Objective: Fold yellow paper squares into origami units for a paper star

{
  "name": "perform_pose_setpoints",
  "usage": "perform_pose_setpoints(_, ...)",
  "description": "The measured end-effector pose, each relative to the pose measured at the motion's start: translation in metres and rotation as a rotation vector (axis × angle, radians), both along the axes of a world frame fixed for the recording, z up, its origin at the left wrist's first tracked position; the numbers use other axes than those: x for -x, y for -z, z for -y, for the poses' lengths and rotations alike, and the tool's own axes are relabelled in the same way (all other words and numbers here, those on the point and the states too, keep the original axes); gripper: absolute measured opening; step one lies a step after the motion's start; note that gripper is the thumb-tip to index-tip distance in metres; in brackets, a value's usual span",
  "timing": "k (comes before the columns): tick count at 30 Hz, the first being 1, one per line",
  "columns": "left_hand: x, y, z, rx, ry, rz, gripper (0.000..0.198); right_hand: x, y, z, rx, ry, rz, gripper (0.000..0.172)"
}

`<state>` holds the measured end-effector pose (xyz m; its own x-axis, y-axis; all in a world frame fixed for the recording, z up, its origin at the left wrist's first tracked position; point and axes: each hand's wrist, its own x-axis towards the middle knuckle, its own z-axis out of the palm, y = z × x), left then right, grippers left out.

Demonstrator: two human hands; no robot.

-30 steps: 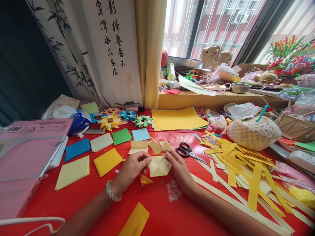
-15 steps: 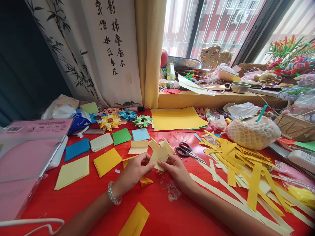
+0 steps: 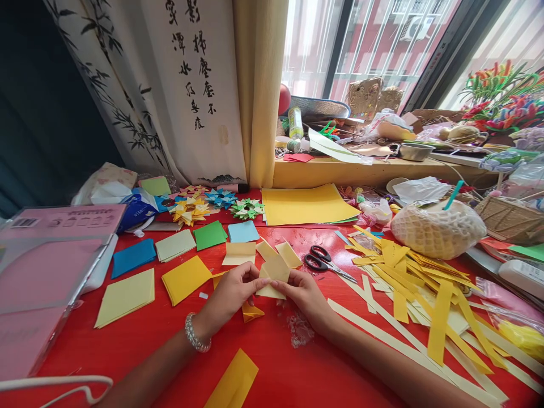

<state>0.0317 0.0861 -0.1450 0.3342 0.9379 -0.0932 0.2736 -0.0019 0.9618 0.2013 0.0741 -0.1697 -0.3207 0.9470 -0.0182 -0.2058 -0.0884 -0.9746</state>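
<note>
A small cream sheet of paper (image 3: 274, 271), partly folded, is pinched between my two hands just above the red table. My left hand (image 3: 232, 292), with a clear coil band on its wrist, grips the sheet's left side with thumb and fingers. On the other side my right hand (image 3: 304, 294) pinches it, thumb on top. Behind the sheet lie creased cream papers (image 3: 238, 254). A folded yellow-orange piece (image 3: 252, 312) rests under my left hand. Nearer to me is a creased yellow paper (image 3: 233, 381).
Black-handled scissors (image 3: 323, 259) lie right of my hands, beside a heap of yellow and cream strips (image 3: 408, 277). Paper stacks, such as the yellow stack (image 3: 186, 280), sit to the left. Folded paper rings (image 3: 247, 208) and large yellow sheets (image 3: 304, 205) are at the back.
The cream sheet has tipped slightly, and its lower part now shows spread flatter below my thumbs. Both hands keep hold of it in nearly the same place.
</note>
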Motion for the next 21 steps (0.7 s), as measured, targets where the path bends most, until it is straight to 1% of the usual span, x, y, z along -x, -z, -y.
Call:
perform_pose_setpoints(4, -0.0005, -0.0015, 0.0000, 0.058, 0.004, 0.034, 0.030, 0.0006, -0.0025, 0.0002, -0.002, 0.010, 0.013, 0.031)
perform_pose_setpoints(6, -0.0009, -0.0021, 0.0003, 0.054, 0.004, 0.071, 0.026, 0.0007, -0.0038, 0.0001, -0.012, 0.013, 0.012, 0.030)
perform_pose_setpoints(10, -0.0011, -0.0020, 0.0005, 0.034, -0.043, 0.163, 0.023, 0.0005, -0.0040, 0.0003, 0.004, -0.032, 0.000, 0.029)
perform_pose_setpoints(14, -0.0007, -0.0018, 0.0001, 0.071, -0.060, 0.173, 0.025, -0.0001, -0.0028, 0.0009, 0.040, 0.030, -0.045, 0.031)
perform_pose_setpoints(18, -0.0016, -0.0037, 0.0004, 0.056, -0.071, 0.203, 0.021, -0.0009, -0.0011, 0.0007, 0.063, 0.003, -0.012, 0.033)
perform_pose_setpoints(21, -0.0021, -0.0056, 0.0008, 0.072, -0.104, 0.218, 0.023, -0.0007, -0.0011, 0.0003, 0.053, 0.021, -0.041, 0.030)
